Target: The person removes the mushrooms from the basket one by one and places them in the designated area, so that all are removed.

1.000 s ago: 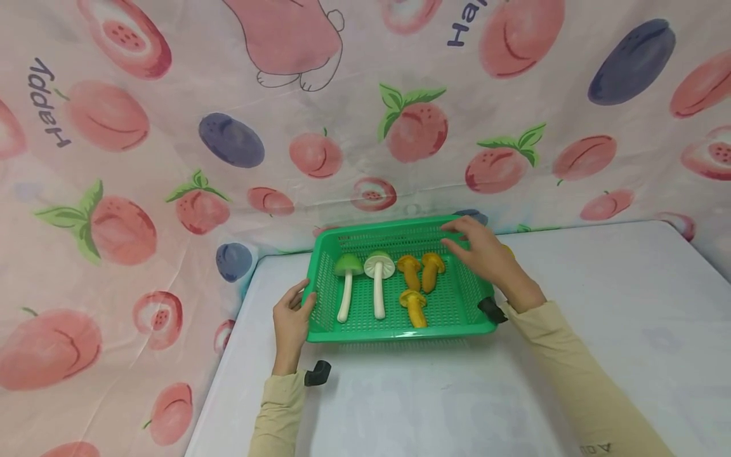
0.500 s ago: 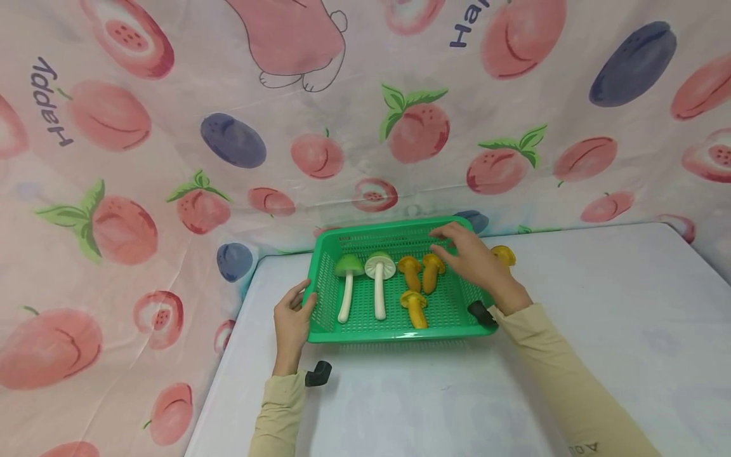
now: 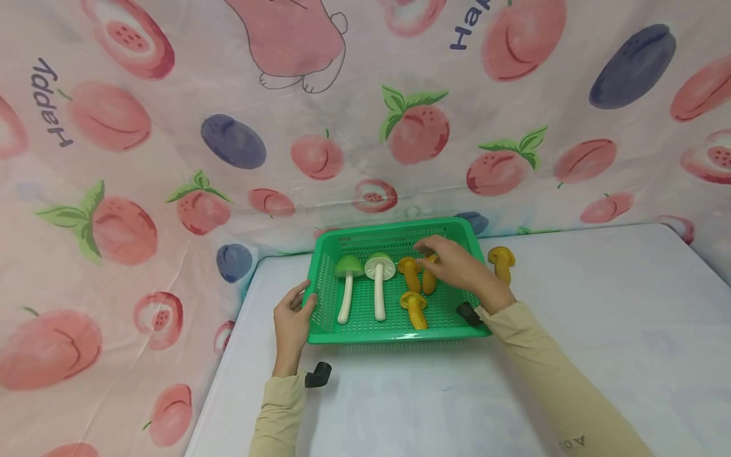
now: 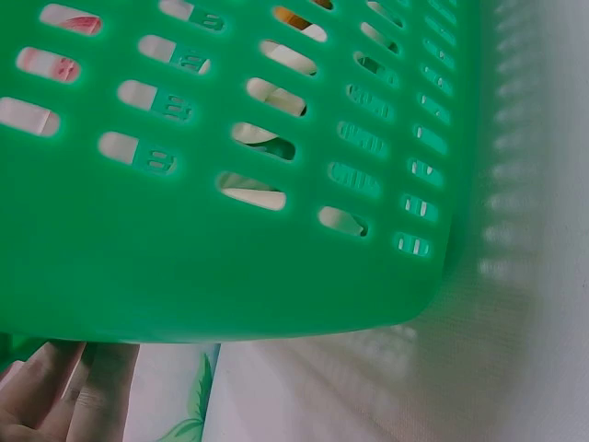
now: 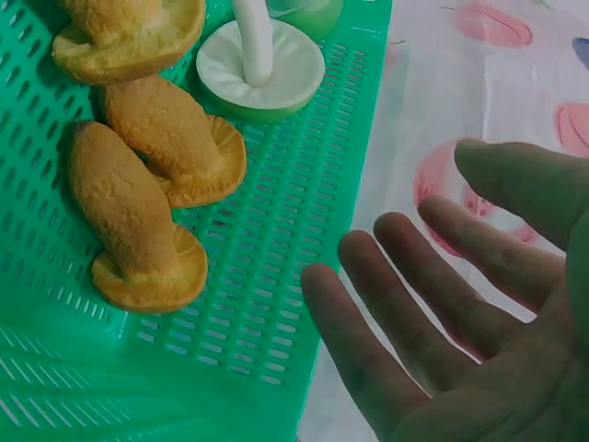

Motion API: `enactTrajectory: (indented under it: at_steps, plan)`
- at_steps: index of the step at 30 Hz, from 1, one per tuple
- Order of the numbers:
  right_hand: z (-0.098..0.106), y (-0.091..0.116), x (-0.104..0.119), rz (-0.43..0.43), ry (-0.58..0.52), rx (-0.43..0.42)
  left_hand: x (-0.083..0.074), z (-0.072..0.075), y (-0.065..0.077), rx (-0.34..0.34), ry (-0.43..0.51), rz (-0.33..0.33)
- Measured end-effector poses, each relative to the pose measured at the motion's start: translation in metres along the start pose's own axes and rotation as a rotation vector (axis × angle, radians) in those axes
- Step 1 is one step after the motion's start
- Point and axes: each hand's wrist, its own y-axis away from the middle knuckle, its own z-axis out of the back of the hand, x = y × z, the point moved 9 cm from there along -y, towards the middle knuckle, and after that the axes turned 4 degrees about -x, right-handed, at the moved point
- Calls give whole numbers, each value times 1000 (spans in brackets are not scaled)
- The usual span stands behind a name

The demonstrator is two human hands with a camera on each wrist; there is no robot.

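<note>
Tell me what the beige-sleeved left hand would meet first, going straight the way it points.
Most likely the rectangular, perforated green plastic basket: its end wall stands directly before the left hand, fingertips seemingly at the rim.

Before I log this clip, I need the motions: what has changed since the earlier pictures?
The right hand moved left over the green basket toward the yellow mushrooms inside, uncovering more of the yellow mushroom outside. It grips nothing. The left hand stayed at the left rim; basket and mushrooms stayed put.
</note>
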Motion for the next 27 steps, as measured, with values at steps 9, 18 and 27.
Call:
enactTrajectory:
  at_steps: [9,18,27]
  plan:
    - [-14,-4,-5,-20,-12,80,-23,-1,9,7,-37,-12]
    - [-30,-6,-5,10,-44,186,-8,1,3,-3,-25,6]
    - [-47,-7,-12,-14,-52,285,-37,0,17,18,-20,-26]
